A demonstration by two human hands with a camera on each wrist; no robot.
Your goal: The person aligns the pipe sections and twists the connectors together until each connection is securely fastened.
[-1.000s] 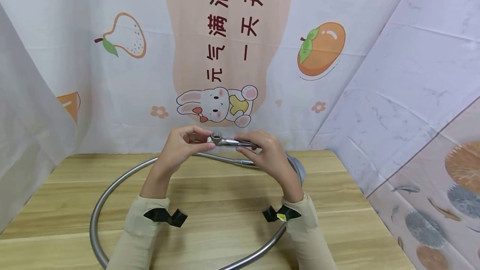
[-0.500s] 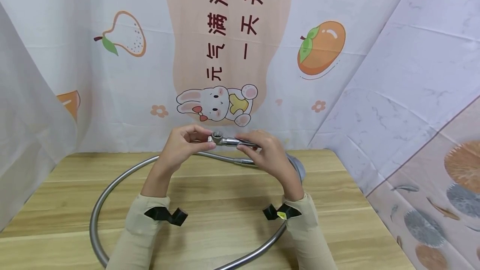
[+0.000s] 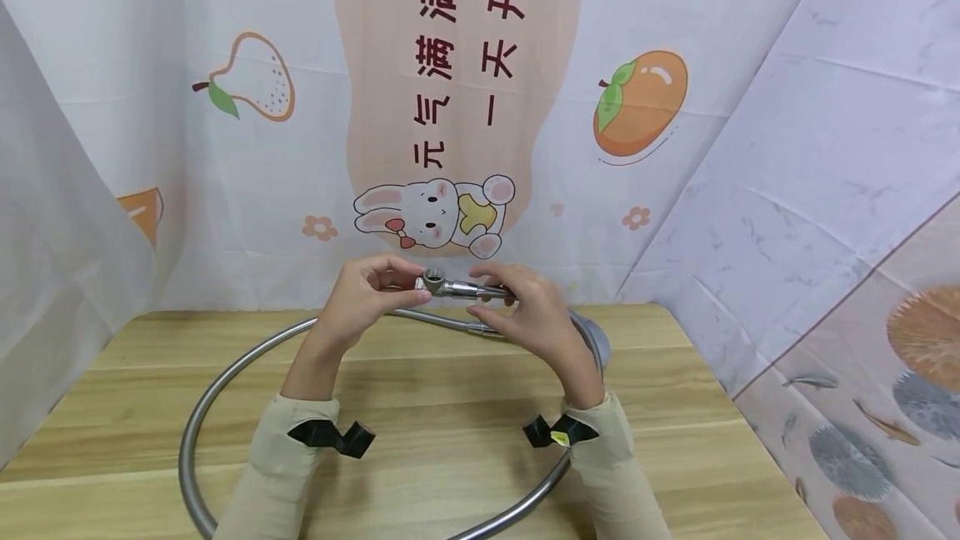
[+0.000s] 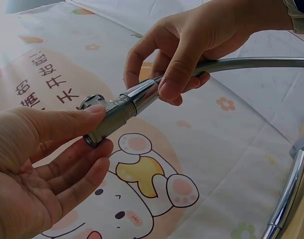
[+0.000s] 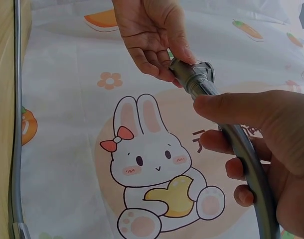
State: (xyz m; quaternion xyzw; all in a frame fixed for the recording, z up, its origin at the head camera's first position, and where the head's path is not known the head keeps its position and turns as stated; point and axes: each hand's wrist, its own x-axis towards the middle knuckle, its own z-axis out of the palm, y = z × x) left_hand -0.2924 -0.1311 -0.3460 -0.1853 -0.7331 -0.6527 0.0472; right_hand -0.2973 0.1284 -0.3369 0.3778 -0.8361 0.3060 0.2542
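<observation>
My left hand (image 3: 358, 297) pinches a metal tee fitting (image 3: 432, 281) between thumb and fingers, its threaded mouth facing up. The chrome cone-shaped end nut (image 4: 142, 95) of a grey shower hose (image 5: 244, 154) meets the fitting's threaded end in line. My right hand (image 3: 534, 307) has the hose across its curled fingers just behind that nut. In the head view its thumb and index finger stand spread to either side of the nut. Both hands are raised over the table's back edge.
The hose (image 3: 187, 444) loops widely over the wooden table (image 3: 420, 440), passing under both forearms. Its other connector (image 3: 480, 328) lies behind the right hand, near a partly hidden grey-blue rounded piece (image 3: 596, 342). A printed cloth (image 3: 300, 148) hangs behind the table.
The right thumb and index finger have spread apart from the hose nut they were pinching. The left hand keeps its pinch on the tee fitting. The head view has tilted slightly.
</observation>
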